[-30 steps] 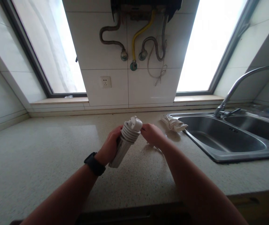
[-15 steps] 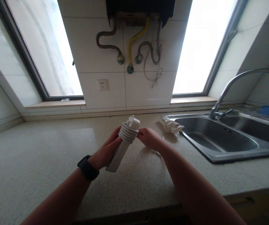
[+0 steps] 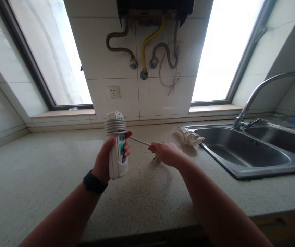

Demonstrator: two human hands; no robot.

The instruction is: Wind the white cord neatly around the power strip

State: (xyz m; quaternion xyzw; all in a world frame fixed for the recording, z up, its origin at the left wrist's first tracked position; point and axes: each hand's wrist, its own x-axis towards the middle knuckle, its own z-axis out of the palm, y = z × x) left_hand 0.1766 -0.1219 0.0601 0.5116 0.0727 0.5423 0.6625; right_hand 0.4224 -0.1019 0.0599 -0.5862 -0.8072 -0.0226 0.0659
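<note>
Power strip (image 3: 117,147) was held upright above the tabletop (image 3: 34,178), socket face toward the camera, with its white cord (image 3: 115,126) wound in tight loops around the upper end. Left hand (image 3: 106,158) had its grip clamped around the strip's lower half, thumb on the near side, fingertips showing at the strip's right edge. A dark watch (image 3: 94,181) sat on that wrist.

A loose length of cord ran from the right of the strip, taut and sloping slightly downward, to the right hand (image 3: 166,153). Right hand's grip was pinched shut on that cord end, to the right of the strip and lower, just over the tabletop.

Further right of the strip, a second strip with wrapped cord (image 3: 189,136) lay on the tabletop, touching the near-left corner of the steel sink (image 3: 240,151). Faucet (image 3: 260,92) arched over the sink's far side.

Behind the strip, on the tiled wall, a wall outlet (image 3: 113,92) sat above it; pipes and hoses (image 3: 147,51) hung higher up. Bright windows (image 3: 52,55) flanked the wall on both sides.
</note>
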